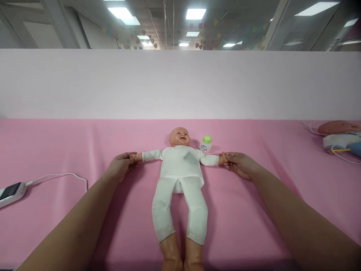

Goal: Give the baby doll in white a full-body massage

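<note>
A baby doll (180, 165) with a white cloth body lies on its back on the pink sheet (242, 218), its feet toward me. Its arms are stretched out to both sides. My left hand (120, 165) is closed on the doll's hand at the left, fingers and thumb pinching it. On the other side my right hand (239, 164) grips the doll's other hand between thumb and fingers. Beside the doll's head stands a small clear bottle (205, 144) with a green cap, touched by neither hand.
At the left edge lies a white handheld device (12, 194) with a dark screen and a white cable (62, 174). Another doll (341, 128) with tubing is at the far right. A white wall panel (180, 84) with glass above it borders the back.
</note>
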Demonstrator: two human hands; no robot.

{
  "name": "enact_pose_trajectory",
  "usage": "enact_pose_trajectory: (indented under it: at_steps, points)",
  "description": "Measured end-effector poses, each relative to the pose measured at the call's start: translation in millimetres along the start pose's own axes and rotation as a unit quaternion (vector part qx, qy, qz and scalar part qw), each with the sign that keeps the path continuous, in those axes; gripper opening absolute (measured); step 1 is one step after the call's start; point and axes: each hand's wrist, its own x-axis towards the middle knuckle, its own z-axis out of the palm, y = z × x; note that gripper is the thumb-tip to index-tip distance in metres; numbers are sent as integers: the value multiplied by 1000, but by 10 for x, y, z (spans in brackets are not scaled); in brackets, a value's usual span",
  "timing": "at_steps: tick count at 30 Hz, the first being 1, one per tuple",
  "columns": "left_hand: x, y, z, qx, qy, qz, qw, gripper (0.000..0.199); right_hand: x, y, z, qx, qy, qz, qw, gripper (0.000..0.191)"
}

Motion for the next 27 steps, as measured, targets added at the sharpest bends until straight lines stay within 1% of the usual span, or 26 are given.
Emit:
enact_pose_trajectory:
  at_steps: [3, 7, 10, 14, 17, 19, 23, 27]
  points:
    - [20, -32, -41, 12, -12, 9, 1000, 57, -32, -19, -18, 0, -20, 13, 1000, 31]
    - [25, -50, -74, 42, -37, 22, 998, 52, -62, -46, 0, -20, -27, 15, 999, 31]
    - [20, -45, -73, 50, -37, 24, 998, 50, -68, -57, 37, -42, -16, 1, 999, 29]
    - [38, -55, -71, 60, -15, 22, 998, 51, -48, -38, 72, -60, -1, -11, 998, 34]
    - [53, -73, -73, 66, 2, 23, 998, 49, -25, -14, 80, -47, 25, -8, 999, 40]
    - [55, -77, -69, 67, 11, 20, 997, 47, -13, -5, 84, -41, 31, -11, 999, 41]
    - [60, -66, -41, 33, 31, 1, 999, 40, -1, -7, 96, -23, 36, -14, 999, 34]
    - [91, -72, -26, -18, 54, -10, 998, 43, 2, -19, 102, 18, 76, -13, 997, 23]
